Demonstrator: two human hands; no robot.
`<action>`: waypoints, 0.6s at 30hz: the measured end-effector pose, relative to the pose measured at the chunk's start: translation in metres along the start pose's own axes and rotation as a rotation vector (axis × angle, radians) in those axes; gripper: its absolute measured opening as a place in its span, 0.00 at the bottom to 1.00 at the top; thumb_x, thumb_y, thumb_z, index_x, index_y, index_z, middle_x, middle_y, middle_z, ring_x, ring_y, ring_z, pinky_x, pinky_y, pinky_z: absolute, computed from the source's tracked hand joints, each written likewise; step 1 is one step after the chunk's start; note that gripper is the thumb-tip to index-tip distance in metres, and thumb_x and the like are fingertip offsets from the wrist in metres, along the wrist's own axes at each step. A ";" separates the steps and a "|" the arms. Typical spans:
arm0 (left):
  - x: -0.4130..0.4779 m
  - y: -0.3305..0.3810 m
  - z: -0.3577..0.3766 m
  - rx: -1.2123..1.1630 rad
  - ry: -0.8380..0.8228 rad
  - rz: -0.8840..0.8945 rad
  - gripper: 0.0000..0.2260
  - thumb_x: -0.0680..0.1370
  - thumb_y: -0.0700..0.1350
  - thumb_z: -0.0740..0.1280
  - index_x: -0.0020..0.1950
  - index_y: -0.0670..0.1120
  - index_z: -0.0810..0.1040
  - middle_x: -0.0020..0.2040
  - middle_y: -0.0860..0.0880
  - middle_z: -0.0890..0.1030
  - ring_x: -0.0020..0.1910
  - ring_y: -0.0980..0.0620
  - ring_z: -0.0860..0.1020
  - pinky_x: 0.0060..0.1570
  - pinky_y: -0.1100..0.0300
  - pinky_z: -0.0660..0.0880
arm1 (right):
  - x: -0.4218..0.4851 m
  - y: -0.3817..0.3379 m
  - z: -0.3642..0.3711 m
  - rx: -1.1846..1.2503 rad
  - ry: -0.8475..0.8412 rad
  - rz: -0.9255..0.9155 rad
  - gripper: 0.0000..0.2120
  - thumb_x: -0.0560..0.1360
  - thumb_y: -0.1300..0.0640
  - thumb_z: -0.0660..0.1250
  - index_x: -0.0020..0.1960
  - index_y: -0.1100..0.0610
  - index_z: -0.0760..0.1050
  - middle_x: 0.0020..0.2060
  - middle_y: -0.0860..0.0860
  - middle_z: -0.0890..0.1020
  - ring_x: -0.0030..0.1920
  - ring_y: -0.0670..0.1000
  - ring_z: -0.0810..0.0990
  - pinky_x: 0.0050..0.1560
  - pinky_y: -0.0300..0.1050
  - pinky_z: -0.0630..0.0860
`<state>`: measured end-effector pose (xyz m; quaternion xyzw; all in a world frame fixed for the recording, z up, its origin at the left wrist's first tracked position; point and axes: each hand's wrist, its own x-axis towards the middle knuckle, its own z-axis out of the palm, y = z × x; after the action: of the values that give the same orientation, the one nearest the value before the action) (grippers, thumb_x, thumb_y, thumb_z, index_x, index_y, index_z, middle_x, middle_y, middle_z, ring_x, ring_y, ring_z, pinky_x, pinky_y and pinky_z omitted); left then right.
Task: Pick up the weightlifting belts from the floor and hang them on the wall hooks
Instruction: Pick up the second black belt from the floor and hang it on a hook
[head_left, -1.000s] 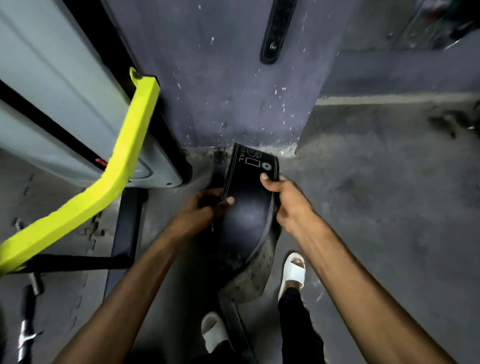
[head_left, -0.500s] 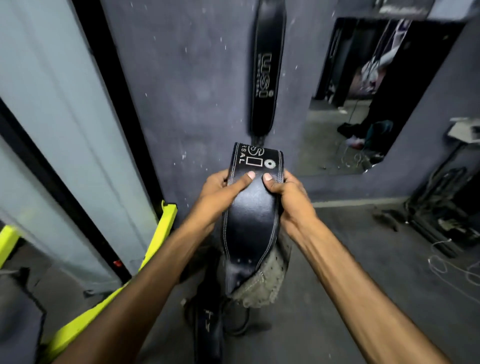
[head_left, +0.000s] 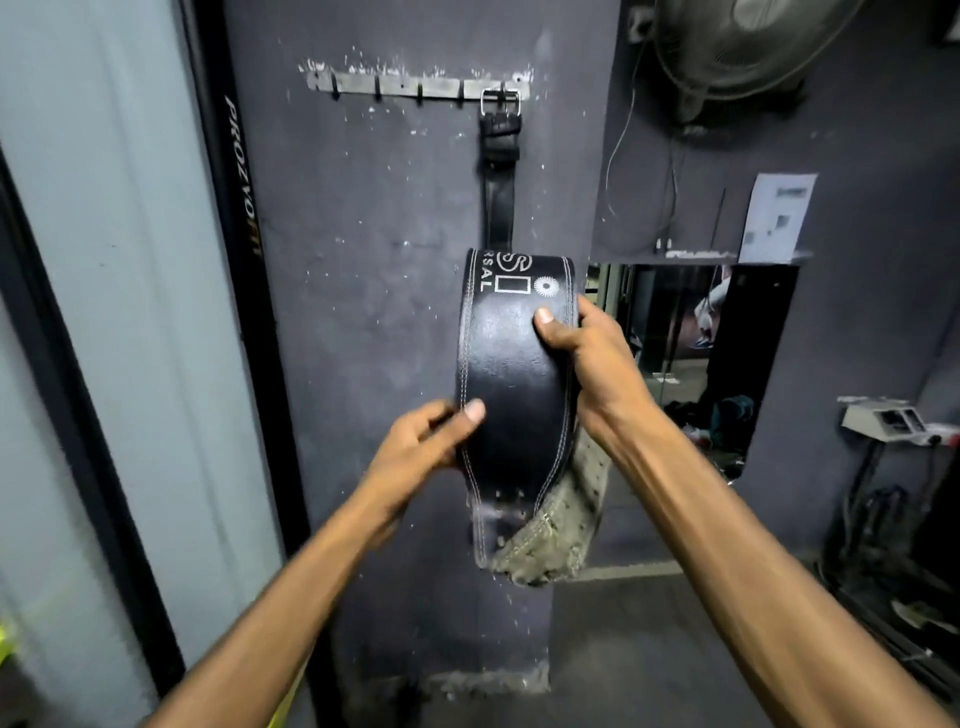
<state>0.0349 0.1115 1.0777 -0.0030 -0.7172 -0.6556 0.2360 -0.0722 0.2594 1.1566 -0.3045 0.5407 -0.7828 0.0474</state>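
A wide black leather weightlifting belt (head_left: 511, 374) with white stitching and white lettering is held up in front of the dark wall, its worn tan underside curling out at the bottom. My right hand (head_left: 587, 358) grips its right edge high up, thumb on the face. Lower down, my left hand (head_left: 426, 447) holds the left edge. Above on the wall is a metal hook rail (head_left: 415, 85) with several hooks. A second black belt (head_left: 500, 171) hangs by its silver buckle from the rail's right end, its lower part hidden behind the held belt.
A pale panel with a black frame (head_left: 244, 249) stands to the left. To the right are a mirror (head_left: 675, 364), a wall fan (head_left: 748, 47), a paper sheet (head_left: 776, 218) and an electrical box (head_left: 883, 421) with cables. Grey floor (head_left: 675, 649) lies below right.
The belt has been lifted from near the floor to chest height before the wall. The view has tilted up, bringing the hook rail into sight. My left hand has slid lower on the belt.
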 end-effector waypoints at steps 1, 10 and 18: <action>0.013 0.024 0.001 -0.078 -0.013 0.001 0.24 0.75 0.59 0.69 0.60 0.41 0.81 0.57 0.43 0.85 0.56 0.49 0.82 0.59 0.53 0.77 | 0.000 -0.008 0.000 -0.023 -0.027 -0.026 0.12 0.78 0.68 0.66 0.61 0.62 0.79 0.58 0.62 0.85 0.56 0.58 0.85 0.61 0.56 0.80; 0.091 0.141 0.019 -0.267 -0.002 0.045 0.28 0.68 0.45 0.75 0.64 0.32 0.77 0.64 0.33 0.78 0.64 0.35 0.77 0.70 0.42 0.70 | 0.000 -0.039 -0.023 -0.103 -0.269 -0.224 0.17 0.78 0.59 0.70 0.66 0.57 0.77 0.61 0.55 0.85 0.62 0.55 0.83 0.64 0.52 0.79; 0.105 0.155 0.017 -0.165 -0.020 0.251 0.12 0.74 0.38 0.71 0.55 0.35 0.80 0.44 0.43 0.86 0.41 0.49 0.84 0.50 0.56 0.81 | -0.042 0.023 -0.061 -0.647 -0.516 -0.110 0.07 0.72 0.55 0.79 0.47 0.51 0.83 0.44 0.45 0.87 0.46 0.43 0.83 0.50 0.45 0.78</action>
<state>-0.0150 0.1171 1.2589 -0.1186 -0.6573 -0.6776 0.3078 -0.0765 0.3165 1.1046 -0.5182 0.7120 -0.4719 0.0416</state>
